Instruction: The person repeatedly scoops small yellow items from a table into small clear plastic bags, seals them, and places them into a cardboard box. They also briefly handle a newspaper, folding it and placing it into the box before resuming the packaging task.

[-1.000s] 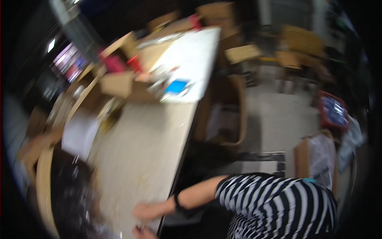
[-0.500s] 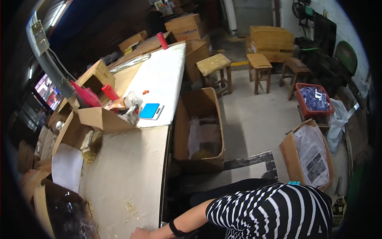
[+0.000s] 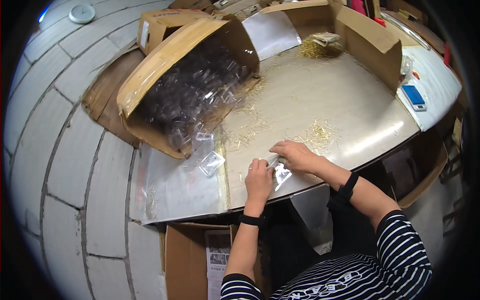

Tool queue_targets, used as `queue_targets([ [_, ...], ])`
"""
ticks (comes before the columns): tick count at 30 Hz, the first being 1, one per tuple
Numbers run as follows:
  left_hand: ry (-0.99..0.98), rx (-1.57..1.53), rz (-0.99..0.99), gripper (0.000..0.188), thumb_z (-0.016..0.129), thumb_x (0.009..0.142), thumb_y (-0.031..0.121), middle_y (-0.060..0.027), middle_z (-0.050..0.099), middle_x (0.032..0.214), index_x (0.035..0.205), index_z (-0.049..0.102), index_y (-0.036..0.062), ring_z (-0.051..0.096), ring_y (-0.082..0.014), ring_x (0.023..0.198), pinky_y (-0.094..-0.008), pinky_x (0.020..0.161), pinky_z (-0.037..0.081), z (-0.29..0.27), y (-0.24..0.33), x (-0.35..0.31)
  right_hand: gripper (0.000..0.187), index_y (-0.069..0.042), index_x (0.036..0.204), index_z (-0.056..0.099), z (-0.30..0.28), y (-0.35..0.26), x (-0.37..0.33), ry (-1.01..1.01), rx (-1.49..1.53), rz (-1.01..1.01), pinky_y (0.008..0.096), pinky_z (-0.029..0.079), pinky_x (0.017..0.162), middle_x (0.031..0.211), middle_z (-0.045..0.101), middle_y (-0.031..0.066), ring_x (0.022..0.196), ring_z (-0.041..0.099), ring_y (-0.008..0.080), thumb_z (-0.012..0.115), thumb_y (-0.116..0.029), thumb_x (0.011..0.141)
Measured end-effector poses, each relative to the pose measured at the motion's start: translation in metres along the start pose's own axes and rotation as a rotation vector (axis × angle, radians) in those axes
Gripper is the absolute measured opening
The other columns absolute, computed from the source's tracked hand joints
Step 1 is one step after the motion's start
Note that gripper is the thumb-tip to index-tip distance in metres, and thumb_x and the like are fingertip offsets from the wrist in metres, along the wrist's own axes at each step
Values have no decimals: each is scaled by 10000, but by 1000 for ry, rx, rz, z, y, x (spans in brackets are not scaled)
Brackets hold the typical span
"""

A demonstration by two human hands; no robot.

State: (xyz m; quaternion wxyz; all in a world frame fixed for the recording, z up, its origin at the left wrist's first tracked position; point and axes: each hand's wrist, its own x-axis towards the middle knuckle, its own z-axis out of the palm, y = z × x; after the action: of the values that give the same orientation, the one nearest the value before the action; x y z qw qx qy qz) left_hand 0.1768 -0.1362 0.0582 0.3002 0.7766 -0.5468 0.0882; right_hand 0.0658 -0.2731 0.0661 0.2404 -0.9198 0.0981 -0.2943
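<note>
At the table's front edge my left hand (image 3: 259, 181) curls its fingers against the left side of a clear, shiny plastic piece (image 3: 282, 175). My right hand (image 3: 297, 157) closes over its upper end from the right. Whether the piece is a small box or a bag cannot be made out, and my fingers hide part of it. Thin gold-coloured slivers, like small pins (image 3: 322, 132), lie in a loose heap just beyond my right hand. To the left of my hands a clear plastic box (image 3: 211, 163) rests on the table.
A tipped carton (image 3: 170, 52) full of clear plastic boxes opens toward the table (image 3: 345, 95). A larger gold heap (image 3: 315, 49) lies at the back by cardboard walls. A blue-topped scale (image 3: 414, 96) sits at right. Below the front edge stands a carton (image 3: 185, 260).
The view has swung left and down from the room onto the table. Both hands now show together at the plastic piece; earlier only one hand showed, at the lower edge.
</note>
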Motion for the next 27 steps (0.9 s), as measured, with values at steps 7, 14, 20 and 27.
queue_targets([
  [7, -40, 40, -155, 235, 688, 804, 178, -114, 578, 935, 968, 588, 42, 590, -316, 863, -424, 711, 472, -16, 12, -8, 179, -19, 906, 655, -8, -14, 9, -274, -146, 125, 425, 497, 770, 887, 637, 151, 885, 623, 345, 599, -43, 737],
  [14, -34, -164, -224, 631, 728, 784, 263, -257, 429, 1335, 1226, 474, -110, 480, -385, 1190, -396, 998, 402, -19, 34, -29, 139, -37, 850, 647, -6, -14, -2, -142, -313, 260, 435, 500, 739, 913, 628, 126, 886, 614, 312, 614, -78, 721],
  [20, -31, -339, -233, 398, 764, 743, 202, -217, 422, 1353, 1017, 616, -45, 504, -369, 1162, -415, 948, 429, -6, 13, -29, 205, -62, 927, 685, 4, -4, -4, -40, -201, 44, 387, 498, 783, 952, 635, 74, 945, 589, 274, 620, -62, 733],
  [27, 5, -372, -215, 347, 749, 756, 223, -169, 418, 1364, 980, 638, -17, 493, -350, 1164, -433, 940, 417, -4, 15, -32, 318, -94, 1040, 692, -2, 1, 6, -197, -38, -103, 375, 495, 832, 1110, 626, 85, 973, 586, 282, 623, -2, 743],
])
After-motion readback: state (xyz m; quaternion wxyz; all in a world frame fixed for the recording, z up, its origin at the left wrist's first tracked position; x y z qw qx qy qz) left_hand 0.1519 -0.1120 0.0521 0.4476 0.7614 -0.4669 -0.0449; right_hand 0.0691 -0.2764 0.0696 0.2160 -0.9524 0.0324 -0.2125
